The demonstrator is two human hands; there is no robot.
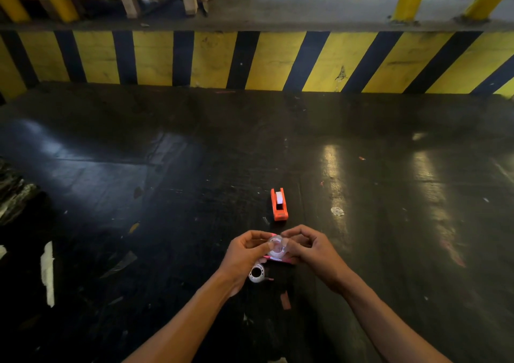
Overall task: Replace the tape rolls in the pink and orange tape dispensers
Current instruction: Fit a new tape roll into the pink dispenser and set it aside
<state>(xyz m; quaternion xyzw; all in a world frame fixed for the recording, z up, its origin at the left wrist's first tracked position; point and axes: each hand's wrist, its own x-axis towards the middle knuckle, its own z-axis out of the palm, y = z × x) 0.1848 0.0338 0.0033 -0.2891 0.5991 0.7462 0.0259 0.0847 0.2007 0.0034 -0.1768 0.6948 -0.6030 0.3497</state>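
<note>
Both forearms reach in, and I have my left hand (244,248) and right hand (308,247) with fingers (286,241) pinched on a clear tape roll (276,247). Just beneath them sits the pink dispenser (278,259), not yet loaded; another roll (257,273) lies nearer me. Beyond, the orange dispenser (279,204) already holds tape, so I judge it done.

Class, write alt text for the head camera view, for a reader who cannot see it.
Two bare hands, left hand and right hand, hold a clear tape roll together above a pink tape dispenser on a dark floor. Another tape roll lies beside it; an orange tape dispenser with white tape stands farther away.
</note>
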